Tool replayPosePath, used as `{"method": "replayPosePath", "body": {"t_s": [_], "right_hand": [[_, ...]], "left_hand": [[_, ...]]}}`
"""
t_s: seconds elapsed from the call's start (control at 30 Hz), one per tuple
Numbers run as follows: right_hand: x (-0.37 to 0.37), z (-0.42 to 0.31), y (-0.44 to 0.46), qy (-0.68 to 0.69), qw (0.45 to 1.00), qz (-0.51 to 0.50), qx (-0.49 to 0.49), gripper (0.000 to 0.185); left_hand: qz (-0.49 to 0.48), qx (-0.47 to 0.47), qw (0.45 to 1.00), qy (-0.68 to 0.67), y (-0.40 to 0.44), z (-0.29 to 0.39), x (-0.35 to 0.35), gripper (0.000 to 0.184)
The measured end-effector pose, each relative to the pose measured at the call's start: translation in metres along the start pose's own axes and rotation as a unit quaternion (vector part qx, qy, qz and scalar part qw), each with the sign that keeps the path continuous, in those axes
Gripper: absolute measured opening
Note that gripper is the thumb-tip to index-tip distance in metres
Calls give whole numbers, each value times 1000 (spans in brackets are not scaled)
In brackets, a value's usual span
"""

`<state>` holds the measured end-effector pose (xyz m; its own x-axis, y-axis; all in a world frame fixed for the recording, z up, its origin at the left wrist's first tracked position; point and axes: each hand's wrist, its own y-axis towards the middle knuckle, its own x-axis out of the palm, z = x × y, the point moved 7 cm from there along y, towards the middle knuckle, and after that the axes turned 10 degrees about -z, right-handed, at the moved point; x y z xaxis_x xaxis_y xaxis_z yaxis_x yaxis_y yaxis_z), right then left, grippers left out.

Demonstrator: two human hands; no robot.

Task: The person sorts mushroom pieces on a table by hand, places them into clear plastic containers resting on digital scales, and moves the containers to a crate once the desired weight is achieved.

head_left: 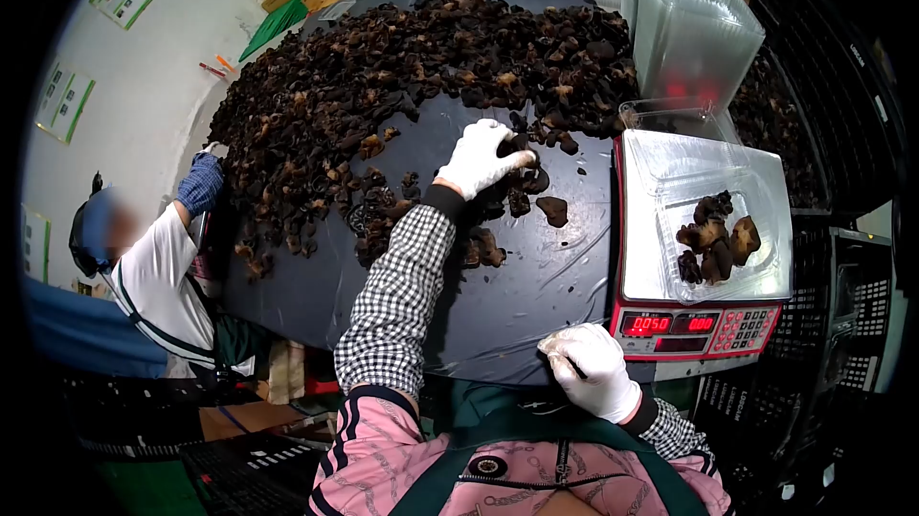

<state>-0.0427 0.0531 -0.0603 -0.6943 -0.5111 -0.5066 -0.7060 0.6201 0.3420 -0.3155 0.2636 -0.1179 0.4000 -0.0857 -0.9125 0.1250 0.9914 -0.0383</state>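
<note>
My left hand (481,160), in a white glove, reaches over the dark table. Its fingers are closed on a dark wood ear mushroom (523,143) at the edge of loose pieces. Near the table's front edge, my right hand (592,372), also gloved, is curled in a loose fist with nothing showing in it. Just beyond it stands a red digital scale (627,325) with a steel plate and lit display. On the plate is an open clear plastic box (670,200) holding several mushroom pieces (713,246).
A broad heap of wood ear mushrooms (402,56) covers the far and left table. Stacked clear boxes (689,37) stand behind the scale. Black crates (833,85) line the right side. At left, a co-worker's gloved hand (201,183) touches the heap's edge.
</note>
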Motion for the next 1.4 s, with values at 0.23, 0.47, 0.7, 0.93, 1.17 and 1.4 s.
{"method": "replayPosePath", "body": {"t_s": [0.23, 0.47, 0.7, 0.93, 1.17, 1.4], "right_hand": [[9, 0, 0, 1, 1000, -8, -18, 19], [15, -5, -4, -11, 1000, -13, -18, 18], [13, 4, 13, -43, 999, 2, 11, 15], [19, 31, 93, -234, 967, 70, 67, 24], [35, 124, 170, -397, 878, 132, 232, 29], [34, 153, 175, -463, 851, 133, 209, 20]], "left_hand": [[-81, 48, 992, 89, -53, 32, 3, 124], [-112, 11, 987, 116, -12, 26, 9, 136], [-184, 64, 974, 111, 0, 27, 21, 108], [-94, 64, 993, 23, -22, 9, 1, 73], [-29, 73, 996, 49, -30, 2, 4, 67], [-65, 42, 995, 69, -24, 0, 6, 70]]}}
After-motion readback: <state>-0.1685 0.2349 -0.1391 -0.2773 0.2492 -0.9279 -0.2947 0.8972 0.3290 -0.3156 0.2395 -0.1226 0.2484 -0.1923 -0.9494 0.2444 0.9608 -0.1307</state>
